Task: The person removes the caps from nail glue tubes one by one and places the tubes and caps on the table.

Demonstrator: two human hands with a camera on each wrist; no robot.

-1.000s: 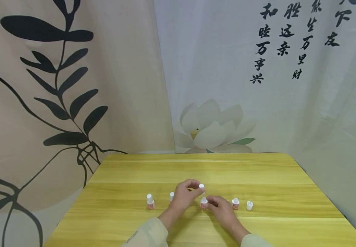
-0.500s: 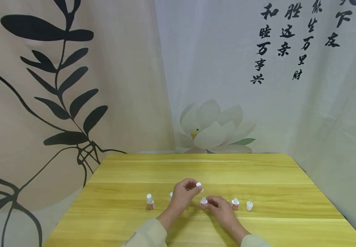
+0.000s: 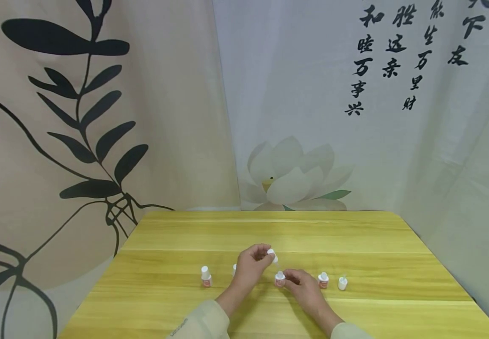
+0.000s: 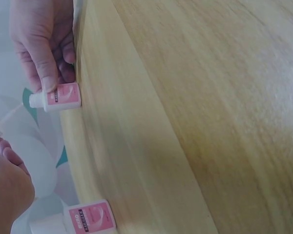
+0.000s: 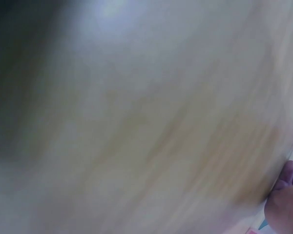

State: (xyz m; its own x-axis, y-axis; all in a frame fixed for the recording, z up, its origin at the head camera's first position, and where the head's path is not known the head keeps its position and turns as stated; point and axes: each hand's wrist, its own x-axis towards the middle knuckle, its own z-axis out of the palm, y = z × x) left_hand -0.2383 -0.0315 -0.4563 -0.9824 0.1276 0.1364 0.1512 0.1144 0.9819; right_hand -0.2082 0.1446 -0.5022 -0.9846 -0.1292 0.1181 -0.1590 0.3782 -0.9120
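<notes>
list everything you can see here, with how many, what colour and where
middle bottle: 1, white with pink label, uncapped, centre of the row
right bottle: 1, white with pink label, uncapped, right of centre
far-left bottle: 1, white with pink label, capped, left end
half-hidden bottle: 1, white where visible, behind the left wrist
stemmed cap: 1, white, above the middle bottle
loose cap: 1, white, right end
table: 1, yellow wood, under the row
backdrop: beige and pale grey, printed, behind the table
sleeves: 2, pale beige, bottom edge
left hand: 1, bare, holding the stemmed cap
right hand: 1, bare, holding the middle bottle
</notes>
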